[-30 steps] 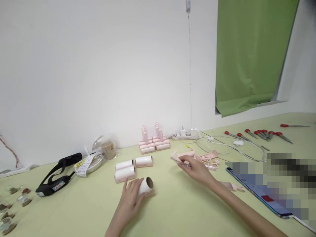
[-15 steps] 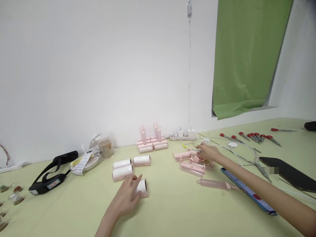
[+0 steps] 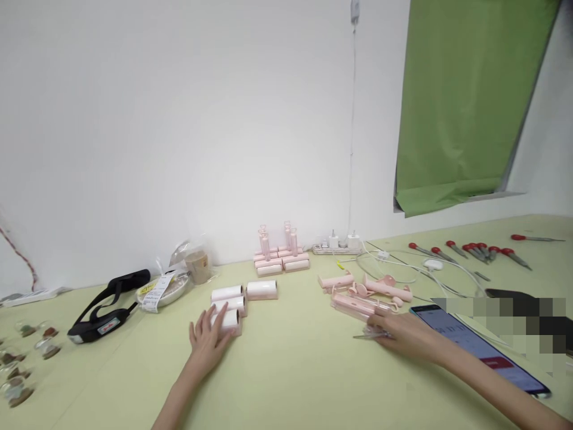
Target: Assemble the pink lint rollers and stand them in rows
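Observation:
My left hand (image 3: 206,345) has its index finger over a white lint roll (image 3: 231,321) and its thumb along the near side; the other fingers are spread to the left. Right behind that roll lie two more white rolls, and another roll (image 3: 262,290) lies to the right, on pinkish clear covers. My right hand (image 3: 405,334) is closed, low over the table, on a thin shiny metal-looking tool (image 3: 367,334) with a pointed end; its kind is unclear. Just beyond it is a pile of pink lint roller handles and clear covers (image 3: 353,306).
Pink lint rollers (image 3: 283,261) stand and lie by the wall. A phone (image 3: 474,343) lies under my right forearm. Cables, a power strip (image 3: 335,249) and red-capped tools (image 3: 478,251) sit at right. A black strap (image 3: 105,310), a wrapped bowl (image 3: 172,292) and small domes are left.
My left hand and the lint roll have moved away and left, up to the other rolls. My right hand has come nearer from the handle pile with the thin tool. The view has shifted slightly.

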A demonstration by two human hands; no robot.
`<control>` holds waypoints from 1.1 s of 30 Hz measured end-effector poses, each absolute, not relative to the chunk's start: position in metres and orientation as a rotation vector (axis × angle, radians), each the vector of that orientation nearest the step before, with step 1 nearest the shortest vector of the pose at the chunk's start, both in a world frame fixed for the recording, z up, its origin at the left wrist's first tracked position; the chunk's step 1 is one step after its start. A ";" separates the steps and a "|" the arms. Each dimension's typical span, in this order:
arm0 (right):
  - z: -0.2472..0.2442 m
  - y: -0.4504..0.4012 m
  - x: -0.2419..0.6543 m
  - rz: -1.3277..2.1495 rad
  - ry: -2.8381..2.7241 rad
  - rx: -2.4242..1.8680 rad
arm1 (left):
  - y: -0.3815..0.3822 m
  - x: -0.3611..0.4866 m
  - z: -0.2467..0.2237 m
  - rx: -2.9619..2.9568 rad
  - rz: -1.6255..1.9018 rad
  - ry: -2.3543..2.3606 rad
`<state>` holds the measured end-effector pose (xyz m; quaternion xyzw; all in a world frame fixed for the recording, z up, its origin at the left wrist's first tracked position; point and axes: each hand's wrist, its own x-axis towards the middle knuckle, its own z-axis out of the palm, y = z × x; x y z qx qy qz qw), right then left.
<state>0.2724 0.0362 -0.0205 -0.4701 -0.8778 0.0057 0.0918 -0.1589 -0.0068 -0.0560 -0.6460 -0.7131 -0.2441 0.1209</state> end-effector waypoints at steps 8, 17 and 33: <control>0.003 0.030 0.224 0.257 -2.290 -1.176 | 0.002 -0.072 -0.039 -2.419 -1.327 -1.827; 0.010 0.046 0.171 0.945 -1.891 -0.848 | 0.012 0.030 -0.029 -3.020 -2.316 -1.910; -0.033 0.025 0.155 1.286 -1.904 -0.812 | 0.008 0.007 -0.035 -2.147 -3.065 -2.041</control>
